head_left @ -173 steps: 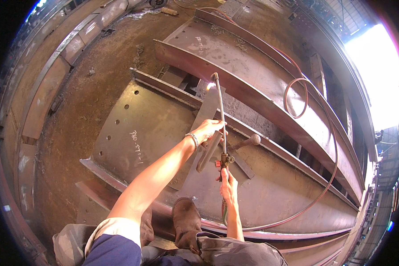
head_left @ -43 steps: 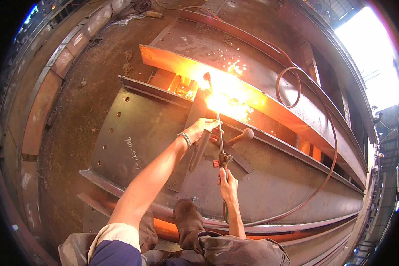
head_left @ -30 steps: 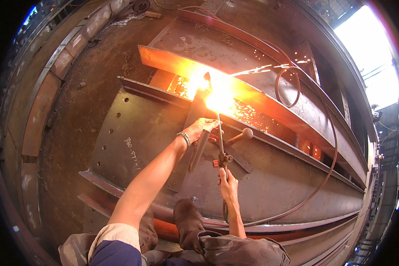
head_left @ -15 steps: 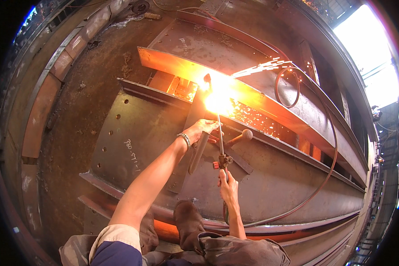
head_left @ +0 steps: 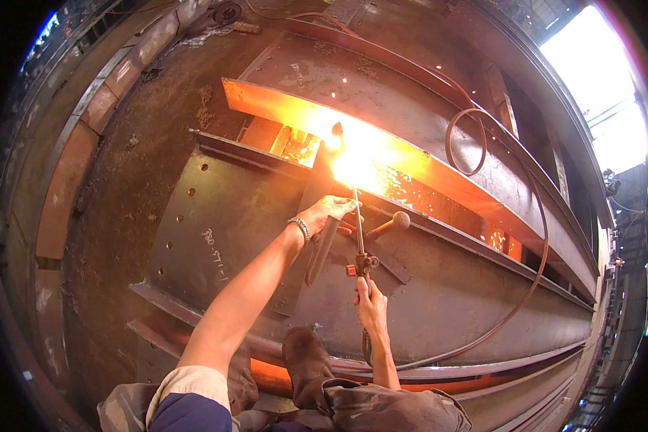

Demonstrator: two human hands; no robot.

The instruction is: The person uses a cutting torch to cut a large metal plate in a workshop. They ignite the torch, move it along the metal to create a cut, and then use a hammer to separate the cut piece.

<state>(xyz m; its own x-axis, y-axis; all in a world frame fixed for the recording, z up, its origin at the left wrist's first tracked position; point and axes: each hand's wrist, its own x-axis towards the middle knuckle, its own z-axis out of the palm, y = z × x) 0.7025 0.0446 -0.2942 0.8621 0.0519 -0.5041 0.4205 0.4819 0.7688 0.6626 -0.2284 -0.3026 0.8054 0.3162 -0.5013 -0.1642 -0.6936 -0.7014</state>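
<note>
My right hand (head_left: 371, 306) is closed around the handle of a cutting torch (head_left: 360, 241), just below its valve block with a red knob. My left hand (head_left: 330, 213), with a bracelet at the wrist, pinches the torch's thin tube farther forward; its fingertips are partly hidden. At the tip, a white-hot glare (head_left: 356, 167) hides the nozzle and the spot being heated on the steel beam (head_left: 439, 173). Beneath my left hand lies a flat metal bar (head_left: 322, 252). A round-ended handle (head_left: 392, 223) sticks out to the right of the tube.
A steel plate (head_left: 194, 245) with a row of holes and chalk marks lies under my arms. The torch hose (head_left: 511, 309) loops right and back over the beams. My boot (head_left: 306, 360) stands on the steel. Long girders (head_left: 540, 79) run along the right; brown ground (head_left: 115, 209) lies left.
The bright spray of sparks toward the upper right has died down to a few specks. Sparks below the beam are fewer. Both hands and the torch stay practically in place.
</note>
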